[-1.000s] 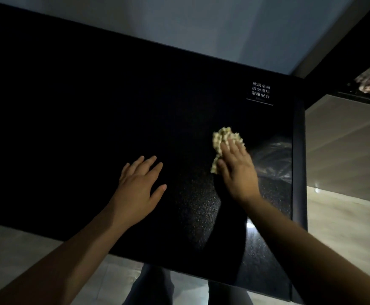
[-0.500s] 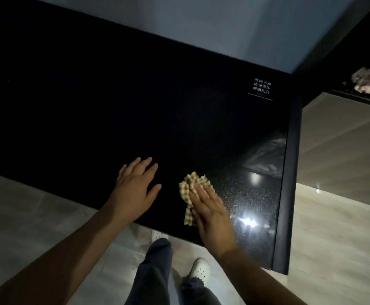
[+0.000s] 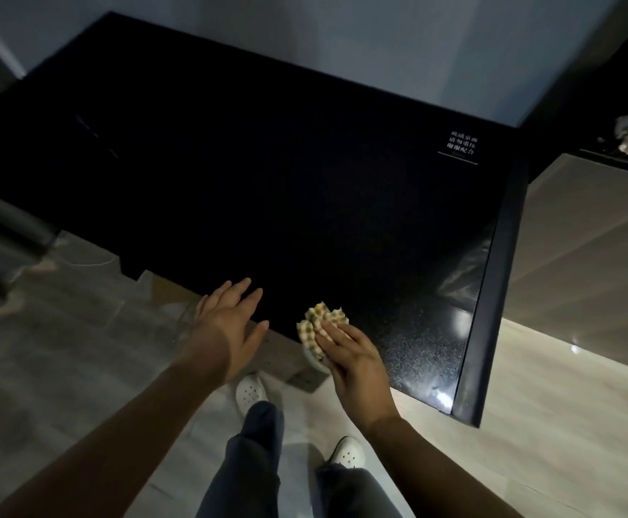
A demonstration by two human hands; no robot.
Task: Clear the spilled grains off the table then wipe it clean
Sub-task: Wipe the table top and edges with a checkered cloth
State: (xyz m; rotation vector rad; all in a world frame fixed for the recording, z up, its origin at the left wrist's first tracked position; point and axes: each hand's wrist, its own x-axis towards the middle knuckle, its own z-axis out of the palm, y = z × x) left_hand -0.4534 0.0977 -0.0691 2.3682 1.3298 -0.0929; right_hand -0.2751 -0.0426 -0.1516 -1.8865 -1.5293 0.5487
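Here the fingers of the right hand lie straight and close together, flat on a crumpled checked cloth, pressing it down rather than curling round it. The cloth sits at the near edge of the counter, its lower part overhanging that edge. The wrist and forearm run back toward the lower right.

The left hand is palm down just beside it, with straight fingers spread and the thumb out, holding nothing. Its fingertips are over the counter's near edge; whether they touch the surface is hard to tell in the dim light.

The counter is black and glossy (speckled where light catches its right end), with a small label of white characters near the far right corner. A pale wall stands behind it and a beige cabinet to its right. Below, on the light floor, are the person's white shoes.
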